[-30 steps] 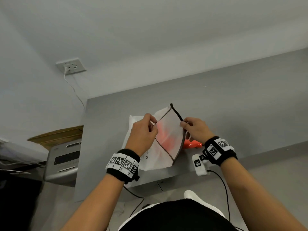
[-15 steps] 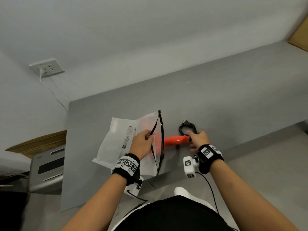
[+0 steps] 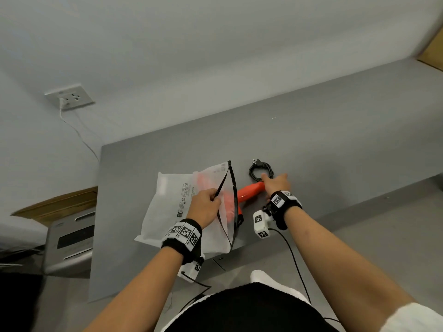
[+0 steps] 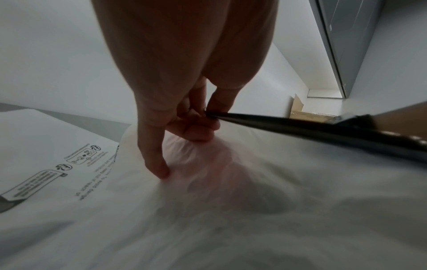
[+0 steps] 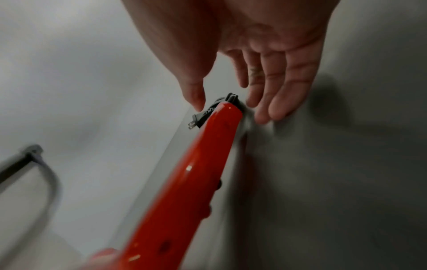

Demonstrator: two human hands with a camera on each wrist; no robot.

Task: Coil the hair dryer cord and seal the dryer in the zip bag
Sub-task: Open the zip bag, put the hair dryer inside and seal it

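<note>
**Dryer half in bag, cord coil outside**

Left hand (image 3: 205, 207) pinches the black zip strip (image 4: 289, 124) of the zip bag (image 3: 167, 212) between thumb and fingers, holding the mouth lifted apart. Hair dryer (image 3: 250, 191): head end is inside the bag, showing orange through the frosted film. Its handle sticks out of the mouth onto the grey table (image 3: 335, 144). The coiled cord (image 3: 257, 170) lies on the table at the handle's end, outside the bag. Right hand (image 3: 278, 184) is over the coil, fingers straight and slightly spread, gripping nothing; contact with the cord unclear.

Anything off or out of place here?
Nothing spilled or damaged. The hair dryer is only partly inside the zip bag: its handle and the coiled cord lie outside the open mouth, whose edge the left hand pinches.
</note>
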